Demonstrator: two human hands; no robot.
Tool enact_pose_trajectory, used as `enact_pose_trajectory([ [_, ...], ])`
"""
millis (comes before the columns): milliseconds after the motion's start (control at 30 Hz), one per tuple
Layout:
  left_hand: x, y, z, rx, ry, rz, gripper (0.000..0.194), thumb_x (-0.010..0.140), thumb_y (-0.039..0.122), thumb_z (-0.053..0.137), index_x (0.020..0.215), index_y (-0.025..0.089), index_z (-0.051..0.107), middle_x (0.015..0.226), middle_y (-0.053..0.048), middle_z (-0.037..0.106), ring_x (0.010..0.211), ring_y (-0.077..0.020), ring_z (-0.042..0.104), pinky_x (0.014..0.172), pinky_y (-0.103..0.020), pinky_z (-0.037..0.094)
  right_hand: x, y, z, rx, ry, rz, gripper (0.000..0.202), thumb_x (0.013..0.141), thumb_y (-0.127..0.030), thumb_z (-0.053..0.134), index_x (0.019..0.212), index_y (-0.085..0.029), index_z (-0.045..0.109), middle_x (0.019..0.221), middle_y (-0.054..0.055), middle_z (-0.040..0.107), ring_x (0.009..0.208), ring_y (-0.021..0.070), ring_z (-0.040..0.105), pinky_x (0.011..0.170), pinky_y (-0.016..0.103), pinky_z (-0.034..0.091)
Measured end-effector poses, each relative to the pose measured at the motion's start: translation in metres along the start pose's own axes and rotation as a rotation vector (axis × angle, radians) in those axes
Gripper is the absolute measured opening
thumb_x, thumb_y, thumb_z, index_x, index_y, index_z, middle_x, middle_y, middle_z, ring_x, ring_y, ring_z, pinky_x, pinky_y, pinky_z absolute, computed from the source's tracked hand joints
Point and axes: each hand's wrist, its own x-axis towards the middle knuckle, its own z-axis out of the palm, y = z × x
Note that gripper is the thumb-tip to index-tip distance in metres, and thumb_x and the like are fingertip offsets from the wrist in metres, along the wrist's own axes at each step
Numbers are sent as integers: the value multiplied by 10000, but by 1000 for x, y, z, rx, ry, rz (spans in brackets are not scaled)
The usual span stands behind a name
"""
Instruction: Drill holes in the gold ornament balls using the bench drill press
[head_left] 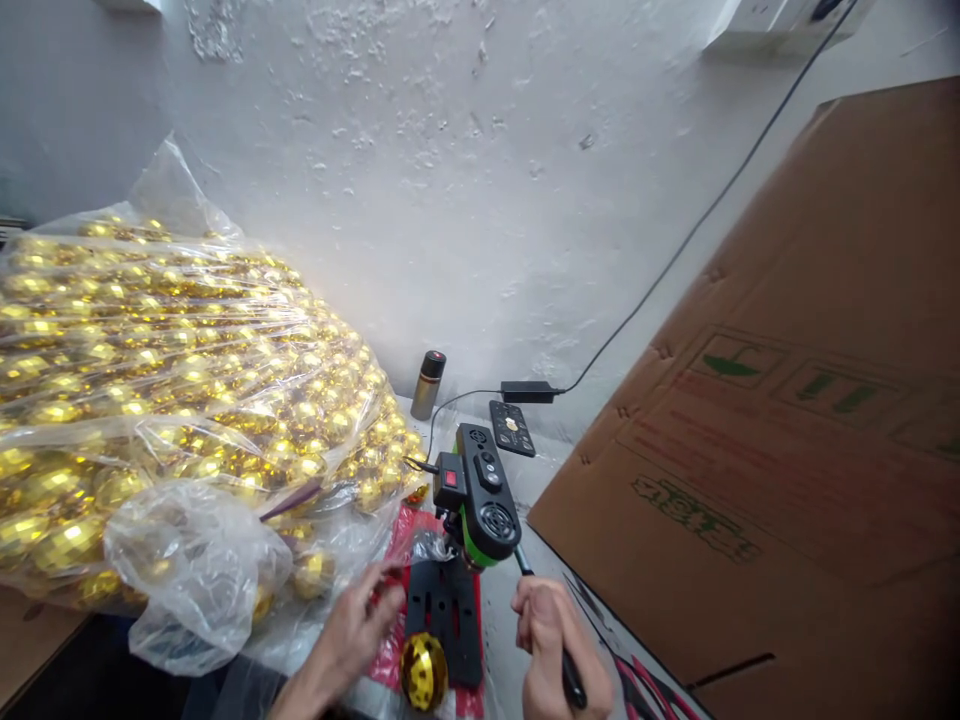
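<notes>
My right hand (559, 640) is wrapped round the black handle of a lever on a small black and green machine (487, 490). Left of the machine's slotted black base plate (465, 625), my left hand (360, 625) has its fingers curled and somewhat blurred; whether anything is between them cannot be made out. A shiny gold faceted ball (424, 672) rests at the near left edge of the base plate. Red plastic (388, 655) lies beneath the plate.
A big clear bag of gold balls (187, 380) fills the left side. Behind the machine are a dark-capped bottle (428, 385), a phone (512, 428) and a power adapter (527, 391) with its cable. A large cardboard box (787, 400) stands at the right.
</notes>
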Motion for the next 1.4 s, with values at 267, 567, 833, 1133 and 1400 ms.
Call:
enact_pose_trajectory([
  [267, 100, 10, -42, 379, 335, -69, 245, 886, 296, 610, 1049, 175, 746, 1194, -214, 797, 1286, -440, 676, 1196, -590, 437, -12, 3, 3, -6, 6, -31, 326, 1091, -187, 489, 776, -213, 569, 713, -20, 553, 540, 96, 511, 512, 220, 416],
  [567, 118, 11, -38, 219, 254, -158, 261, 818, 448, 754, 944, 222, 717, 1057, -135, 829, 1204, -418, 727, 1088, -506, 527, -8, -6, 10, 26, 68, -39, 390, 1097, -223, 499, 708, -216, 529, 676, -24, 538, 554, 98, 515, 507, 211, 414],
  [833, 59, 25, -6, -283, 198, -206, 769, 768, 789, 729, 1187, 145, 708, 1104, -128, 824, 1061, -319, 779, 944, -414, 615, 18, -30, 6, -17, 56, 85, 449, 1110, -348, 506, 679, -222, 511, 611, -46, 504, 503, 88, 456, 483, 213, 375],
  [1133, 9, 12, 63, -331, 210, -173, 657, 741, 613, 810, 1225, 204, 634, 1206, -129, 794, 1171, -344, 756, 1062, -502, 585, 17, -32, 5, -31, 34, 67, 411, 1114, -281, 487, 710, -220, 528, 633, -51, 499, 532, 82, 469, 500, 202, 387],
  [1400, 8, 7, 61, 14, 57, 97, 518, 893, 385, 718, 1370, 210, 617, 1395, -175, 725, 1312, -368, 697, 1140, -568, 552, 6, -25, 3, -12, 9, 45, 363, 1107, -212, 475, 748, -225, 523, 679, -38, 513, 590, 100, 519, 540, 224, 416],
])
